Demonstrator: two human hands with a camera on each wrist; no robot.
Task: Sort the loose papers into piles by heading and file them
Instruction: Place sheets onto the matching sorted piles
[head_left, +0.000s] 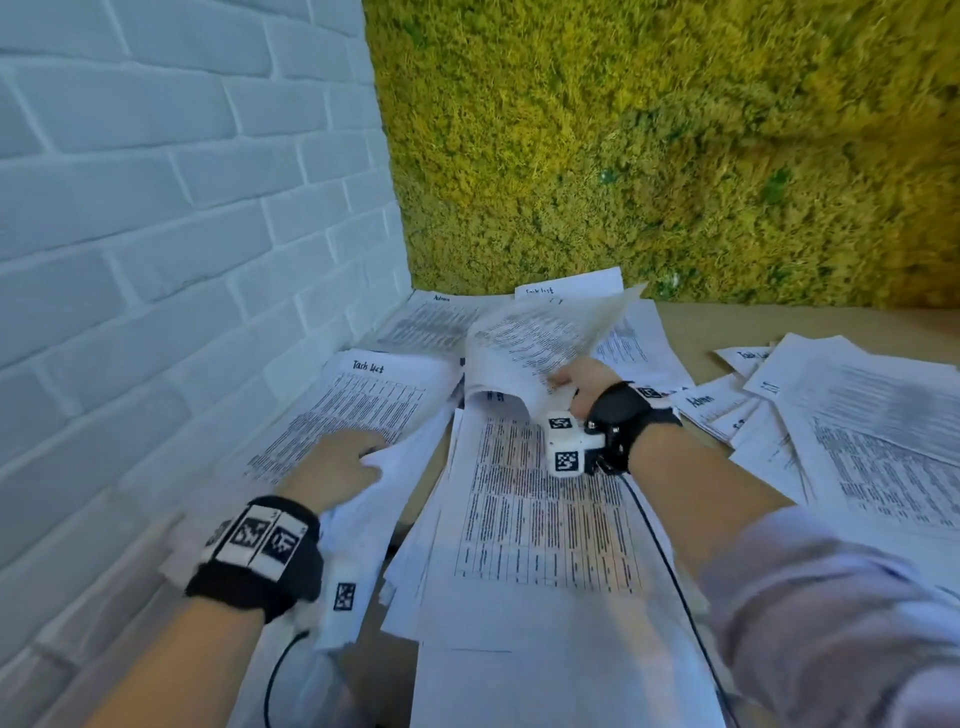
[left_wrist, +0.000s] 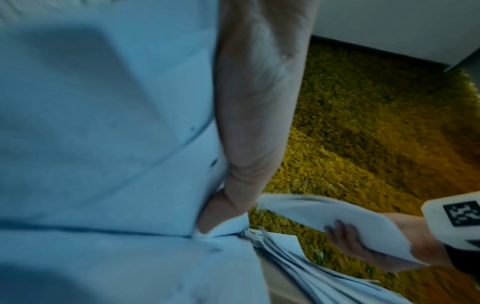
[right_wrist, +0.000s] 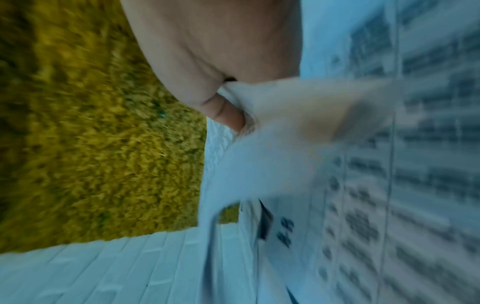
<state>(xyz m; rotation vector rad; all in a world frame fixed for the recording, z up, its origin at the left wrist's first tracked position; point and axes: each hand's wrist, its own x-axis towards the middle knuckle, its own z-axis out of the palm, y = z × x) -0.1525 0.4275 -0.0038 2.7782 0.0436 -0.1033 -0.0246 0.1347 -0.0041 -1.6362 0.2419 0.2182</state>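
Left fingers (head_left: 363, 452) press flat on papers (head_left: 363, 400); right fingers (head_left: 563, 378) pinch a lifted sheet (head_left: 540, 338).

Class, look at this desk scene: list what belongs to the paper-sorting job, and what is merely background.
Part of the job:
- lifted sheet, pinched by the right hand
- Task list pile, under the left hand
- Admin sheet by the wall
- centre stack
- right-side heap

Background only:
- white brick wall
- moss wall
- desk
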